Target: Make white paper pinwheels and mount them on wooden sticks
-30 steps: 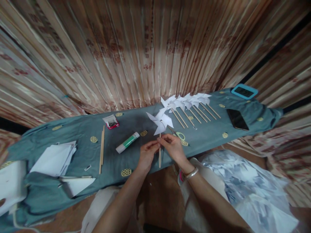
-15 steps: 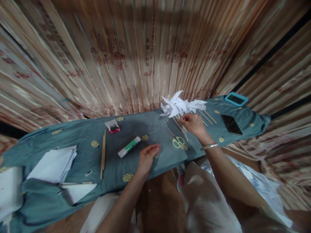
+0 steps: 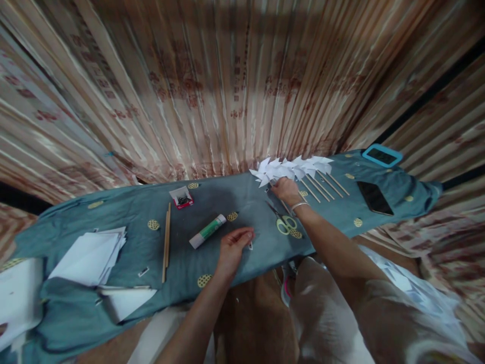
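A white paper pinwheel (image 3: 265,172) lies at the left end of a row of pinwheels on wooden sticks. My right hand (image 3: 287,190) is closed at its stick, just below the paper blades; the fingers hide part of the stick. The other pinwheels (image 3: 311,166) overlap along the back edge, sticks pointing forward. Over the front middle of the table, my left hand (image 3: 235,246) has its thumb and fingers pinched together. Whatever may be between those fingertips is too small to tell. Between the hands lie scissors (image 3: 286,224) with pale green handles, and left of them a glue stick (image 3: 207,231).
A small red box (image 3: 183,198) with dark bits and two wooden sticks (image 3: 166,242) lie left of the glue. Paper sheets (image 3: 89,258) and a white device (image 3: 19,298) are far left. A phone (image 3: 375,197) and a blue-framed device (image 3: 382,155) rest at right. Curtains hang behind.
My right hand has lowered the pinwheel from above the row onto the table, beside the others. My left hand stays pinched in about the same place. The view has shifted slightly.
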